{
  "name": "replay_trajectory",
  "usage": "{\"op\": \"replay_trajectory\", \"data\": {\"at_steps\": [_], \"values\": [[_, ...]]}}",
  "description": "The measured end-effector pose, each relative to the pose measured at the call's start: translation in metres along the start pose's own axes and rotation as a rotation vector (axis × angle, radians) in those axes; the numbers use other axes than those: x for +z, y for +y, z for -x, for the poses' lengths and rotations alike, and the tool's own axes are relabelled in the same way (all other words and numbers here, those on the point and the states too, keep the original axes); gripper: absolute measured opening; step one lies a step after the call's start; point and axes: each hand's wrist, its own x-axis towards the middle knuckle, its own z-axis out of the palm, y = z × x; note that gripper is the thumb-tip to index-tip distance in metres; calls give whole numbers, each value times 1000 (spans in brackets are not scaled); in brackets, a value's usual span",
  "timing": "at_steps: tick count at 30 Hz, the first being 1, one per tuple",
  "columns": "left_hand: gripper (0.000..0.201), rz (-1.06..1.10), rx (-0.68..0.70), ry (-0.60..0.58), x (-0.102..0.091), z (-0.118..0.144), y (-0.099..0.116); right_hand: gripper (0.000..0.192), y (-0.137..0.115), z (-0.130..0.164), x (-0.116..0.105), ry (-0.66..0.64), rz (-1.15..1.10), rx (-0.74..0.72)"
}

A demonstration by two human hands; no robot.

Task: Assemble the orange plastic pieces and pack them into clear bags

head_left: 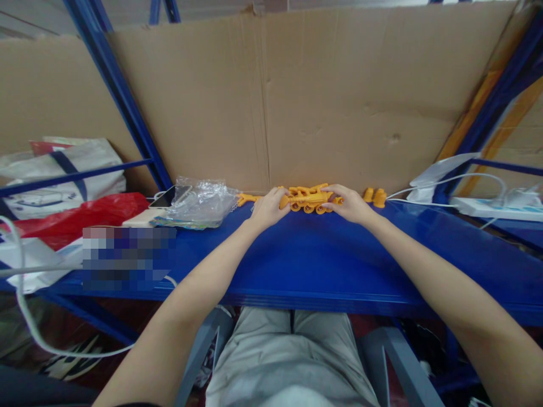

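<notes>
Both hands are out at the far edge of the flat blue metal shelf (314, 254), right by the big brown cardboard sheet (322, 96) that stands up at the back. The left hand (268, 208) holds the left end of the orange plastic toy w/ small round wheels (309, 199); its fingers curl over the top & pinch that end. The right hand (350, 204) holds the right end the same way, fingers bent & closed on the toy. The toy sits on the shelf between the 2 hands, touching both, close to the cardboard. A thin orange plastic bit (246, 198) lies just left of the left hand; can't tell if it joins the toy. Two small orange plastic knobs (375, 196) sit just right of the right hand, apart from it. More to the left is a crumpled clear plastic bag (199, 202), w/ a white phone (166, 198) tucked beside it. Further left are a red plastic bag (80, 215) & a white cloth bag w/ dark blue straps (55, 172). On the right side a white power strip (494, 208) lies w/ white cables (449, 180) looping off it. Below the shelf edge are the person's light grey trousers (288, 362).
</notes>
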Motion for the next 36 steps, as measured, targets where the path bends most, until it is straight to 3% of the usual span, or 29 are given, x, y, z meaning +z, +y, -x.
{"op": "replay_trajectory", "data": {"at_steps": [13, 18, 24, 27, 31, 36], "values": [[29, -22, 26, 6, -3, 0, 2, 44, 3, 0, 1, -14, -124, 119], [28, 3, 36, 15, -3, 0, 1, 48, -2, -2, 3, -51, -335, 221], [29, -1, 25, 40, -3, 1, 4, 39, -10, -3, 1, -41, -375, 362], [27, -17, 14, 40, -3, 1, 4, 36, -8, -2, 1, -89, -437, 360], [26, -25, 17, 54, -2, 1, 3, 45, -3, -1, 2, -115, -547, 308], [25, -24, 0, 60, -2, 1, 3, 36, -8, -1, 4, -105, -561, 352]]}}
